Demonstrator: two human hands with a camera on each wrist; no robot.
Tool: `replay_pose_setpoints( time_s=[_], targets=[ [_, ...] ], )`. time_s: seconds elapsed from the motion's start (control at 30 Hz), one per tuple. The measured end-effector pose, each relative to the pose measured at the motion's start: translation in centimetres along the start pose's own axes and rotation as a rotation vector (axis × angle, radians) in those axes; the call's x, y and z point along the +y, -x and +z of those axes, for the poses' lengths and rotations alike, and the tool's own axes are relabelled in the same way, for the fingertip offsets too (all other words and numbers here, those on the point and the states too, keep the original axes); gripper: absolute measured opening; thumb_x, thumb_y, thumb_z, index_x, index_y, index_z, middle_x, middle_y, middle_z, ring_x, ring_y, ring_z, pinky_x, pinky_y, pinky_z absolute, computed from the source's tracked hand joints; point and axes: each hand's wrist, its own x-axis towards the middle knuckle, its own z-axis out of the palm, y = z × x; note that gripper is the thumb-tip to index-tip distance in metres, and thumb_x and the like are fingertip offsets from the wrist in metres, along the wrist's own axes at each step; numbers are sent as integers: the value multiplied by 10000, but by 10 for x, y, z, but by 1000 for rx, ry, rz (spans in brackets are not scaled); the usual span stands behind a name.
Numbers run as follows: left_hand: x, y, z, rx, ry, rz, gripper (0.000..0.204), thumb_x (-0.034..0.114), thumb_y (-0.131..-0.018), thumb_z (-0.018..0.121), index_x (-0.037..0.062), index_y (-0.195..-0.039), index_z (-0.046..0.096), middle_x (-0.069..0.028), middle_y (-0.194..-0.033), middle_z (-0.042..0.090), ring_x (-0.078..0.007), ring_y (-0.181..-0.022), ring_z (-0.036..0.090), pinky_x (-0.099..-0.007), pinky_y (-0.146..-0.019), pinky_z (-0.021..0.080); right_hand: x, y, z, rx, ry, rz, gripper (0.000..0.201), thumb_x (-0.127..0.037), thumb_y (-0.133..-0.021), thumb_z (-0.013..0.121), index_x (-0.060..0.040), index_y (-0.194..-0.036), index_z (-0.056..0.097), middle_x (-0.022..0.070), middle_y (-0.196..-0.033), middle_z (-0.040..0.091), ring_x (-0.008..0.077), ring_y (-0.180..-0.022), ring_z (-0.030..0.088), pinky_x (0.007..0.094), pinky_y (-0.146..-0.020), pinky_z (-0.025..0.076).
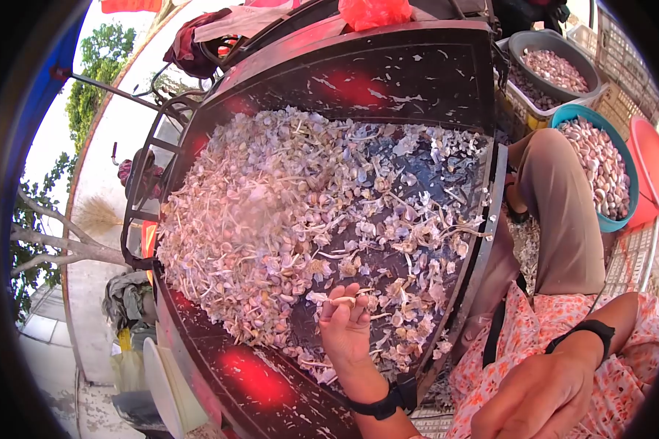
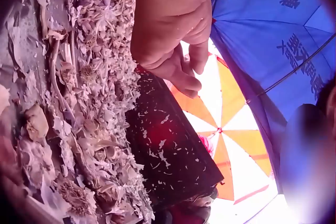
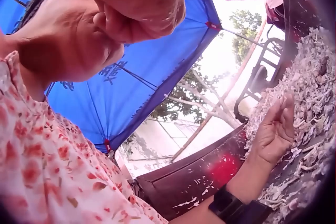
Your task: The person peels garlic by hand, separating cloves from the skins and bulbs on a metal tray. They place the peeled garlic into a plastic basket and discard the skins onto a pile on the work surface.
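Observation:
My left hand (image 1: 346, 329) is over the near side of a dark cart tray (image 1: 447, 66), its palm turned up. Between its thumb and fingers it pinches a small pale garlic clove (image 1: 348, 301). Loose garlic cloves, dry skins and stems make a heap (image 1: 249, 197) beyond this hand. My right hand (image 1: 542, 395) is above the patterned garment at lower right, apart from the tray, with its back to the head camera. In the right wrist view its fingers (image 3: 139, 19) are curled in, and no object shows in them.
At the upper right stand a teal basin (image 1: 633, 186) of cloves, a grey basin (image 1: 523, 47) with more cloves, and a red basin (image 1: 652, 161). Plastic crates (image 1: 633, 51) are behind them. A bent knee (image 1: 564, 190) is beside the tray's right edge. A blue umbrella (image 2: 262, 29) spreads overhead.

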Motion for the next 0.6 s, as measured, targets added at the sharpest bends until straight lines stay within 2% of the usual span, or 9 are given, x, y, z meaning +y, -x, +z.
replay_pose_setpoints(
  time_s=[0.2, 0.27, 0.33, 0.37, 0.43, 0.47, 0.53, 0.57, 0.6],
  targets=[
    [-19, 20, 35, -29, 8, 72, 331, -27, -782, 619, -18, -1111, 581, -243, -1097, 595, -310, -888, 653, -343, -592, 588, 2, 6, 0, 19, -49, 69, 284, -88, -861, 607, 76, -1092, 589, 175, -930, 621, 274, -779, 620, 322, -630, 475],
    [-23, 28, 43, -124, -41, 166, 354, -22, -764, 646, 16, -1112, 591, -238, -1069, 605, -319, -861, 655, -361, -584, 586, 4, 8, 0, 20, -61, 76, 291, -88, -860, 608, 74, -1101, 586, 173, -933, 623, 274, -783, 619, 323, -632, 472],
    [-26, 38, 54, -90, -70, 188, 354, -15, -746, 677, 43, -1087, 603, -242, -1046, 608, -329, -829, 653, -383, -578, 583, 6, 11, 0, -4, -205, 149, 286, -68, -860, 603, 74, -1107, 586, 178, -940, 623, 249, -797, 622, 306, -630, 468],
    [-28, 41, 60, -146, -113, 233, 343, -14, -744, 684, 44, -1072, 604, -248, -1041, 607, -331, -818, 652, -390, -572, 580, 5, 11, 1, -3, -203, 148, 286, -68, -860, 603, 74, -1107, 586, 178, -940, 623, 249, -797, 622, 306, -630, 468],
    [-31, 50, 70, -192, -138, 287, 317, -7, -739, 699, 35, -1037, 599, -262, -1017, 607, -320, -796, 653, -398, -557, 572, 2, 12, 4, 129, -308, 275, 136, -59, -877, 581, 50, -942, 630, 130, -802, 612, 187, -698, 594, 296, -579, 435],
    [-31, 55, 74, -192, -139, 287, 317, -7, -739, 699, 35, -1037, 599, -262, -1017, 607, -320, -796, 653, -398, -557, 572, 7, 16, 1, 129, -309, 273, 136, -59, -877, 581, 50, -942, 630, 130, -802, 612, 187, -698, 594, 296, -579, 435],
    [-30, 63, 79, -154, -186, 290, 314, 15, -731, 714, 42, -1025, 605, -262, -1004, 609, -320, -790, 653, -403, -553, 567, 24, 27, -8, 2, -396, 273, 324, -82, -915, 520, 70, -1201, 500, 151, -1057, 572, 212, -965, 551, 317, -843, 408],
    [-30, 66, 80, -147, -240, 319, 347, 36, -738, 714, 49, -1058, 580, -266, -1010, 603, -319, -783, 652, -412, -563, 566, 28, 34, -6, 100, -464, 362, 348, -90, -909, 535, 74, -1212, 492, 156, -1070, 574, 212, -970, 549, 331, -851, 411],
    [-31, 68, 80, -146, -230, 316, 347, 36, -738, 714, 49, -1058, 580, -266, -1010, 603, -319, -783, 652, -412, -563, 566, 26, 29, -7, 190, -348, 357, 329, -72, -946, 466, 27, -1260, 469, 47, -1012, 600, 62, -781, 521, 212, -676, 426]
  ],
)
